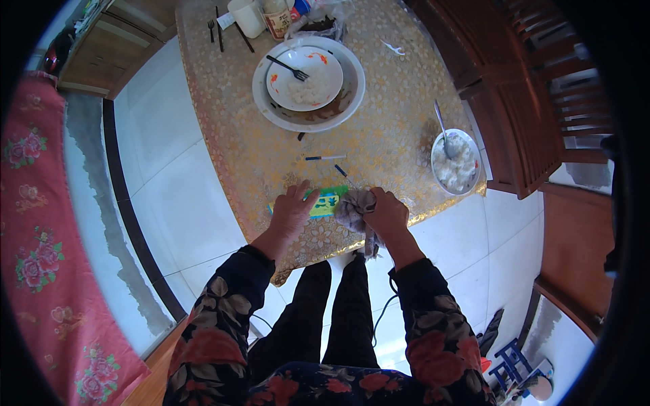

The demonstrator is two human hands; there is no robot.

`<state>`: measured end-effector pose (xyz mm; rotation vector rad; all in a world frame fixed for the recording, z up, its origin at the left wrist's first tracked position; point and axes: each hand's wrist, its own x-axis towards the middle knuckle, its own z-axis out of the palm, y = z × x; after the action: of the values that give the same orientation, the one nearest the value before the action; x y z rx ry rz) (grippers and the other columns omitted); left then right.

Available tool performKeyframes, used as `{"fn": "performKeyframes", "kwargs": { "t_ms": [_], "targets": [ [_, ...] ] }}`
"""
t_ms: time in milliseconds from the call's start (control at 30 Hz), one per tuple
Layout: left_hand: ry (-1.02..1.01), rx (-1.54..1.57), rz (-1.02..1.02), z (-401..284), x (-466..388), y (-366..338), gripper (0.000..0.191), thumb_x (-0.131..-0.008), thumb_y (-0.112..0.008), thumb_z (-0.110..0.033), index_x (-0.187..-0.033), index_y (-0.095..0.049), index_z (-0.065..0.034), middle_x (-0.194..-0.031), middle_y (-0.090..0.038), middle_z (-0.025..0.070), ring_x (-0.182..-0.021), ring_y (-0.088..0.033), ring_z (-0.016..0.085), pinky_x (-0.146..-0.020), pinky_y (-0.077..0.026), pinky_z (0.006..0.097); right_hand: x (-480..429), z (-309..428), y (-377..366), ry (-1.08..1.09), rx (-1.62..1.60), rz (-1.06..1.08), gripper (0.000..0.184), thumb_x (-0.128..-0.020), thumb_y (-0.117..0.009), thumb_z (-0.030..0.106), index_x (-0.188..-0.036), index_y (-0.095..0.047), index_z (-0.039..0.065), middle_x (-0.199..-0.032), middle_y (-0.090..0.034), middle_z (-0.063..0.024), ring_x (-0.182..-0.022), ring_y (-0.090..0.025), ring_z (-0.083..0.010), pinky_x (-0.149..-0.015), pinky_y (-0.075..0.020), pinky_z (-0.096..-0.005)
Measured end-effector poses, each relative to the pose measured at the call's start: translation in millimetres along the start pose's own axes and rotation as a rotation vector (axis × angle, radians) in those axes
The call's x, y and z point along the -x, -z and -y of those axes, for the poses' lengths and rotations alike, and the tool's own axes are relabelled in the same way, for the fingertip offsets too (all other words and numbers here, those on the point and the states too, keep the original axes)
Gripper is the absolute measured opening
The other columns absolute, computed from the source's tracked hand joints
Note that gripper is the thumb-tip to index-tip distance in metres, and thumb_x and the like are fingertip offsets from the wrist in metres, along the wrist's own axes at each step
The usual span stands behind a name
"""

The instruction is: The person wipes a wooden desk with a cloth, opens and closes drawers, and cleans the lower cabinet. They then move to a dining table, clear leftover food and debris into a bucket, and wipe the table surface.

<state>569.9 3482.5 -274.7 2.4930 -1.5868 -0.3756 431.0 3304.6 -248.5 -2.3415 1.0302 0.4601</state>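
My left hand [290, 207] lies over a green and yellow plastic case [325, 204] near the table's front edge. Its thumb and fingers rest on the case, whose ends show on both sides of the hand. A bunched grey cloth [353, 208] is gripped in my right hand [388, 213]. The cloth meets the right end of the case, and a strip of it hangs over the table edge. Just beyond lie two slim sticks with dark blue ends: one blue-and-white stick [325, 158] and one slanted stick [341, 171] reaching towards the cloth.
A large white basin [259, 96] holds a bowl [335, 76] with rice and a black fork [289, 69]. Rice and a spoon fill another bowl [454, 165] at the right edge. A white mug [247, 19], a jar [277, 23] and a plastic bag [325, 25] stand farther back.
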Motion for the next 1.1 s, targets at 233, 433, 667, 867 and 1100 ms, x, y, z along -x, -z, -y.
{"fn": "performKeyframes", "kwargs": {
  "t_ms": [233,433,667,867,1100],
  "targets": [
    [0.053,-0.027,0.012,-19,-16,-10,0.069,-0.048,-0.077,-0.014,-0.109,-0.046,-0.0109,-0.105,-0.048,0.0085,-0.096,-0.048,0.028,-0.071,-0.043,0.0379,32,-20,4,-0.095,-0.069,0.061,0.050,-0.060,-0.063,0.019,-0.108,-0.049,0.015,-0.094,-0.055,-0.0117,-0.089,-0.056,-0.0298,-0.075,-0.0442,-0.0394],
    [0.303,-0.057,0.103,-28,-29,-7,0.068,-0.044,-0.079,-0.022,-0.104,-0.046,-0.0112,-0.092,-0.049,0.0071,-0.090,-0.048,0.026,-0.068,-0.039,0.0407,59,-46,-1,-0.191,-0.120,0.092,0.053,-0.058,-0.064,0.018,-0.109,-0.049,0.015,-0.097,-0.055,-0.0114,-0.092,-0.055,-0.0293,-0.078,-0.0434,-0.0387],
    [0.195,-0.093,0.120,-25,-21,-5,0.045,-0.054,-0.074,-0.019,-0.092,-0.051,-0.0106,-0.090,-0.051,0.0086,-0.087,-0.051,0.027,-0.065,-0.039,0.0416,61,-56,2,-0.200,-0.144,0.082,0.053,-0.058,-0.064,0.017,-0.110,-0.049,0.016,-0.098,-0.055,-0.0108,-0.092,-0.056,-0.0294,-0.079,-0.0434,-0.0389],
    [0.219,-0.064,-0.030,-10,-16,-6,0.011,-0.070,-0.053,-0.010,-0.081,-0.051,-0.0121,-0.079,-0.053,0.0086,-0.067,-0.056,0.028,-0.054,-0.041,0.0417,77,-59,8,-0.189,-0.165,0.040,0.050,-0.059,-0.063,0.018,-0.108,-0.050,0.015,-0.094,-0.055,-0.0115,-0.088,-0.056,-0.0300,-0.076,-0.0442,-0.0402],
    [0.191,0.092,-0.066,-2,-27,-13,0.027,-0.065,-0.062,-0.014,-0.091,-0.056,-0.0125,-0.077,-0.057,0.0096,-0.076,-0.057,0.029,-0.063,-0.044,0.0397,79,-39,30,-0.134,-0.322,0.011,0.053,-0.058,-0.066,0.019,-0.109,-0.051,0.014,-0.100,-0.056,-0.0105,-0.093,-0.055,-0.0286,-0.080,-0.0436,-0.0365]
  ]
}}
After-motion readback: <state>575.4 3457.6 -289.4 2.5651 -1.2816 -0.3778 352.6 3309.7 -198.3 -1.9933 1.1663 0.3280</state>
